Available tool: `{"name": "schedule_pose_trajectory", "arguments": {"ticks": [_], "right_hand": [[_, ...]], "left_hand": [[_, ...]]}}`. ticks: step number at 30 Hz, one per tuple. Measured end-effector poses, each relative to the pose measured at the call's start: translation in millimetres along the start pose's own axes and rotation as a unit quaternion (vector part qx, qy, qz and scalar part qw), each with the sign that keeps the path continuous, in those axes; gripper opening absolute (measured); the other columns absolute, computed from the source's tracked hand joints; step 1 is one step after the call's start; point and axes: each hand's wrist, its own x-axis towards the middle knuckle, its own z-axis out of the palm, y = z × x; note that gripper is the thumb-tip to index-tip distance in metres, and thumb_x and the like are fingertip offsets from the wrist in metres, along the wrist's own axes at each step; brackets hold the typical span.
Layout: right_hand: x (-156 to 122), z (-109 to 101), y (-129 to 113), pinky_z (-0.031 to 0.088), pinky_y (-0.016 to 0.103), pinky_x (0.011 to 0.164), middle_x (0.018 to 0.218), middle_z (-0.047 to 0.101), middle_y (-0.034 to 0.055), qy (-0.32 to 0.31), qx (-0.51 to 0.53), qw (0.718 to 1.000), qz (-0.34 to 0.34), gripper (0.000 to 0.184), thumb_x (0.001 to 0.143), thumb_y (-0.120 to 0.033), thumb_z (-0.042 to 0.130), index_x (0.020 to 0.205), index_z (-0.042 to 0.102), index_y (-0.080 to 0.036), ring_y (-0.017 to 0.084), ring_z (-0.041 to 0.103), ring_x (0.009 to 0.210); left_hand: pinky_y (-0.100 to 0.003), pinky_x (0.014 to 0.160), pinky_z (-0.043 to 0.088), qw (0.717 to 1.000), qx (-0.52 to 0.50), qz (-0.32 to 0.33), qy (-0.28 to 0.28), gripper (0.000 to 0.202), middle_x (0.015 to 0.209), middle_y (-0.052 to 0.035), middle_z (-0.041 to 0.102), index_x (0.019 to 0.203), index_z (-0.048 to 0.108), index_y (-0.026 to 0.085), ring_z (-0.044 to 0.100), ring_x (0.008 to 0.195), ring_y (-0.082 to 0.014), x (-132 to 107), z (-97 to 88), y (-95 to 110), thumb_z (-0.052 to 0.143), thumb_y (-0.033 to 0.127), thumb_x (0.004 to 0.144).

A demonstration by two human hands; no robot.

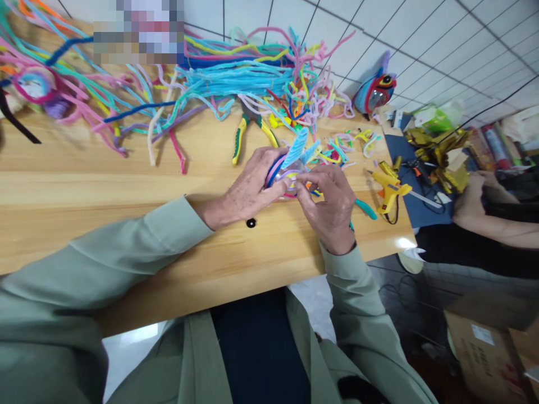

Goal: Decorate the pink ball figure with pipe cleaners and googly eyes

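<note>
My left hand (252, 182) is wrapped round a small rounded pipe-cleaner craft (296, 149). It has blue, purple and pink bands, a clear-looking part and light blue fin-like pieces standing up at the top. On its near side, the fingertips of my right hand (328, 196) pinch close to a yellow patch; exactly what lies between them is hidden. A small black disc with a white centre (251, 223) lies on the wooden table (202, 247), just below my left hand. From under my right hand pokes a teal handle (365, 209).
Pipe cleaners (240, 82) pile along the back wall. Pliers with green-yellow handles (239, 140) lie behind my hands, near cut scraps (343, 143). Rightward are a finished fish-like craft (376, 92), a yellow glue gun (388, 191) and another person's arm (475, 210).
</note>
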Motion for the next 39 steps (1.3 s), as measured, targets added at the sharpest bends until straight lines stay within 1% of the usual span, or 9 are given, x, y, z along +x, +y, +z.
{"name": "schedule_pose_trajectory", "arguments": {"ticks": [4,12,16,19,22,26,30,36,39], "right_hand": [[0.6,-0.8,-1.0,0.067,0.038,0.076,0.098,0.077,0.002,-0.012,-0.002,1.0,0.014,0.008,0.105,-0.022,0.076,0.107,0.078,-0.03,0.02,0.073,0.084],[2.9,-2.0,-2.3,0.069,0.04,0.079,0.1,0.08,0.0038,-0.033,-0.019,0.999,0.014,0.009,0.107,-0.024,0.072,0.107,0.079,-0.03,0.022,0.076,0.088],[5.0,-3.0,-3.3,0.067,0.039,0.077,0.097,0.079,0.0037,-0.03,-0.001,0.999,0.011,0.011,0.106,-0.021,0.072,0.106,0.079,-0.029,0.021,0.075,0.086],[6.0,-4.5,-2.9,0.065,0.038,0.074,0.094,0.077,0.0028,-0.034,0.012,0.999,0.019,0.012,0.104,-0.019,0.074,0.105,0.079,-0.029,0.021,0.072,0.082],[5.9,-5.6,-1.5,0.064,0.039,0.074,0.094,0.075,0.0023,-0.043,0.014,0.998,0.033,0.015,0.102,-0.016,0.075,0.105,0.079,-0.03,0.021,0.07,0.082],[5.7,-5.9,-0.5,0.063,0.039,0.075,0.091,0.073,0.0019,-0.043,0.022,0.998,0.028,0.019,0.1,-0.012,0.075,0.107,0.08,-0.03,0.022,0.07,0.084],[6.4,-5.8,-1.0,0.063,0.039,0.076,0.088,0.071,0.001,-0.04,0.024,0.999,0.026,0.017,0.101,-0.014,0.075,0.106,0.079,-0.029,0.021,0.069,0.084],[6.9,-6.0,-1.1,0.063,0.039,0.077,0.087,0.072,0.0017,-0.044,0.011,0.999,0.028,0.015,0.102,-0.015,0.074,0.105,0.08,-0.029,0.022,0.071,0.086],[6.7,-5.8,-0.8,0.063,0.04,0.076,0.086,0.071,0.0013,-0.041,0.019,0.998,0.031,0.015,0.102,-0.015,0.074,0.104,0.079,-0.029,0.022,0.071,0.085]], "left_hand": [[-0.064,0.131,0.048,1.0,0.003,-0.001,-0.003,0.074,0.162,-0.0205,0.063,0.163,0.054,0.022,0.059,0.15,-0.0401,-0.1,1.3,-1.2,0.047,0.076,0.114],[-0.062,0.131,0.049,1.0,0.001,0.008,0.001,0.071,0.16,-0.0192,0.065,0.161,0.055,0.024,0.06,0.149,-0.0385,0.1,2.2,-2.4,0.047,0.077,0.114],[-0.062,0.132,0.048,1.0,-0.001,0.011,0.001,0.069,0.16,-0.0195,0.065,0.161,0.055,0.023,0.06,0.148,-0.0382,-0.1,2.3,-4.2,0.049,0.074,0.115],[-0.061,0.132,0.047,1.0,-0.002,0.014,-0.003,0.071,0.161,-0.0192,0.064,0.162,0.054,0.023,0.059,0.15,-0.0374,-0.1,1.9,-4.9,0.048,0.076,0.114],[-0.062,0.134,0.045,1.0,-0.011,0.012,-0.016,0.075,0.163,-0.0192,0.062,0.165,0.052,0.025,0.057,0.153,-0.0379,-0.2,0.5,-4.4,0.046,0.079,0.114],[-0.063,0.137,0.042,0.999,-0.028,0.012,-0.035,0.078,0.168,-0.019,0.058,0.169,0.049,0.026,0.053,0.157,-0.0386,-0.8,-2.7,-2.7,0.042,0.08,0.114],[-0.062,0.138,0.042,0.999,-0.023,0.014,-0.042,0.078,0.169,-0.0191,0.057,0.172,0.046,0.025,0.052,0.158,-0.0377,-0.8,-5.0,-2.1,0.045,0.078,0.115],[-0.061,0.138,0.043,0.999,-0.027,0.024,-0.038,0.076,0.167,-0.0199,0.059,0.169,0.05,0.022,0.053,0.157,-0.0369,0.4,-4.7,-3.9,0.046,0.076,0.115],[-0.063,0.137,0.044,0.998,-0.04,0.024,-0.035,0.074,0.167,-0.0185,0.06,0.169,0.05,0.024,0.054,0.157,-0.0374,-0.4,-4.5,-4.2,0.047,0.075,0.115]]}}
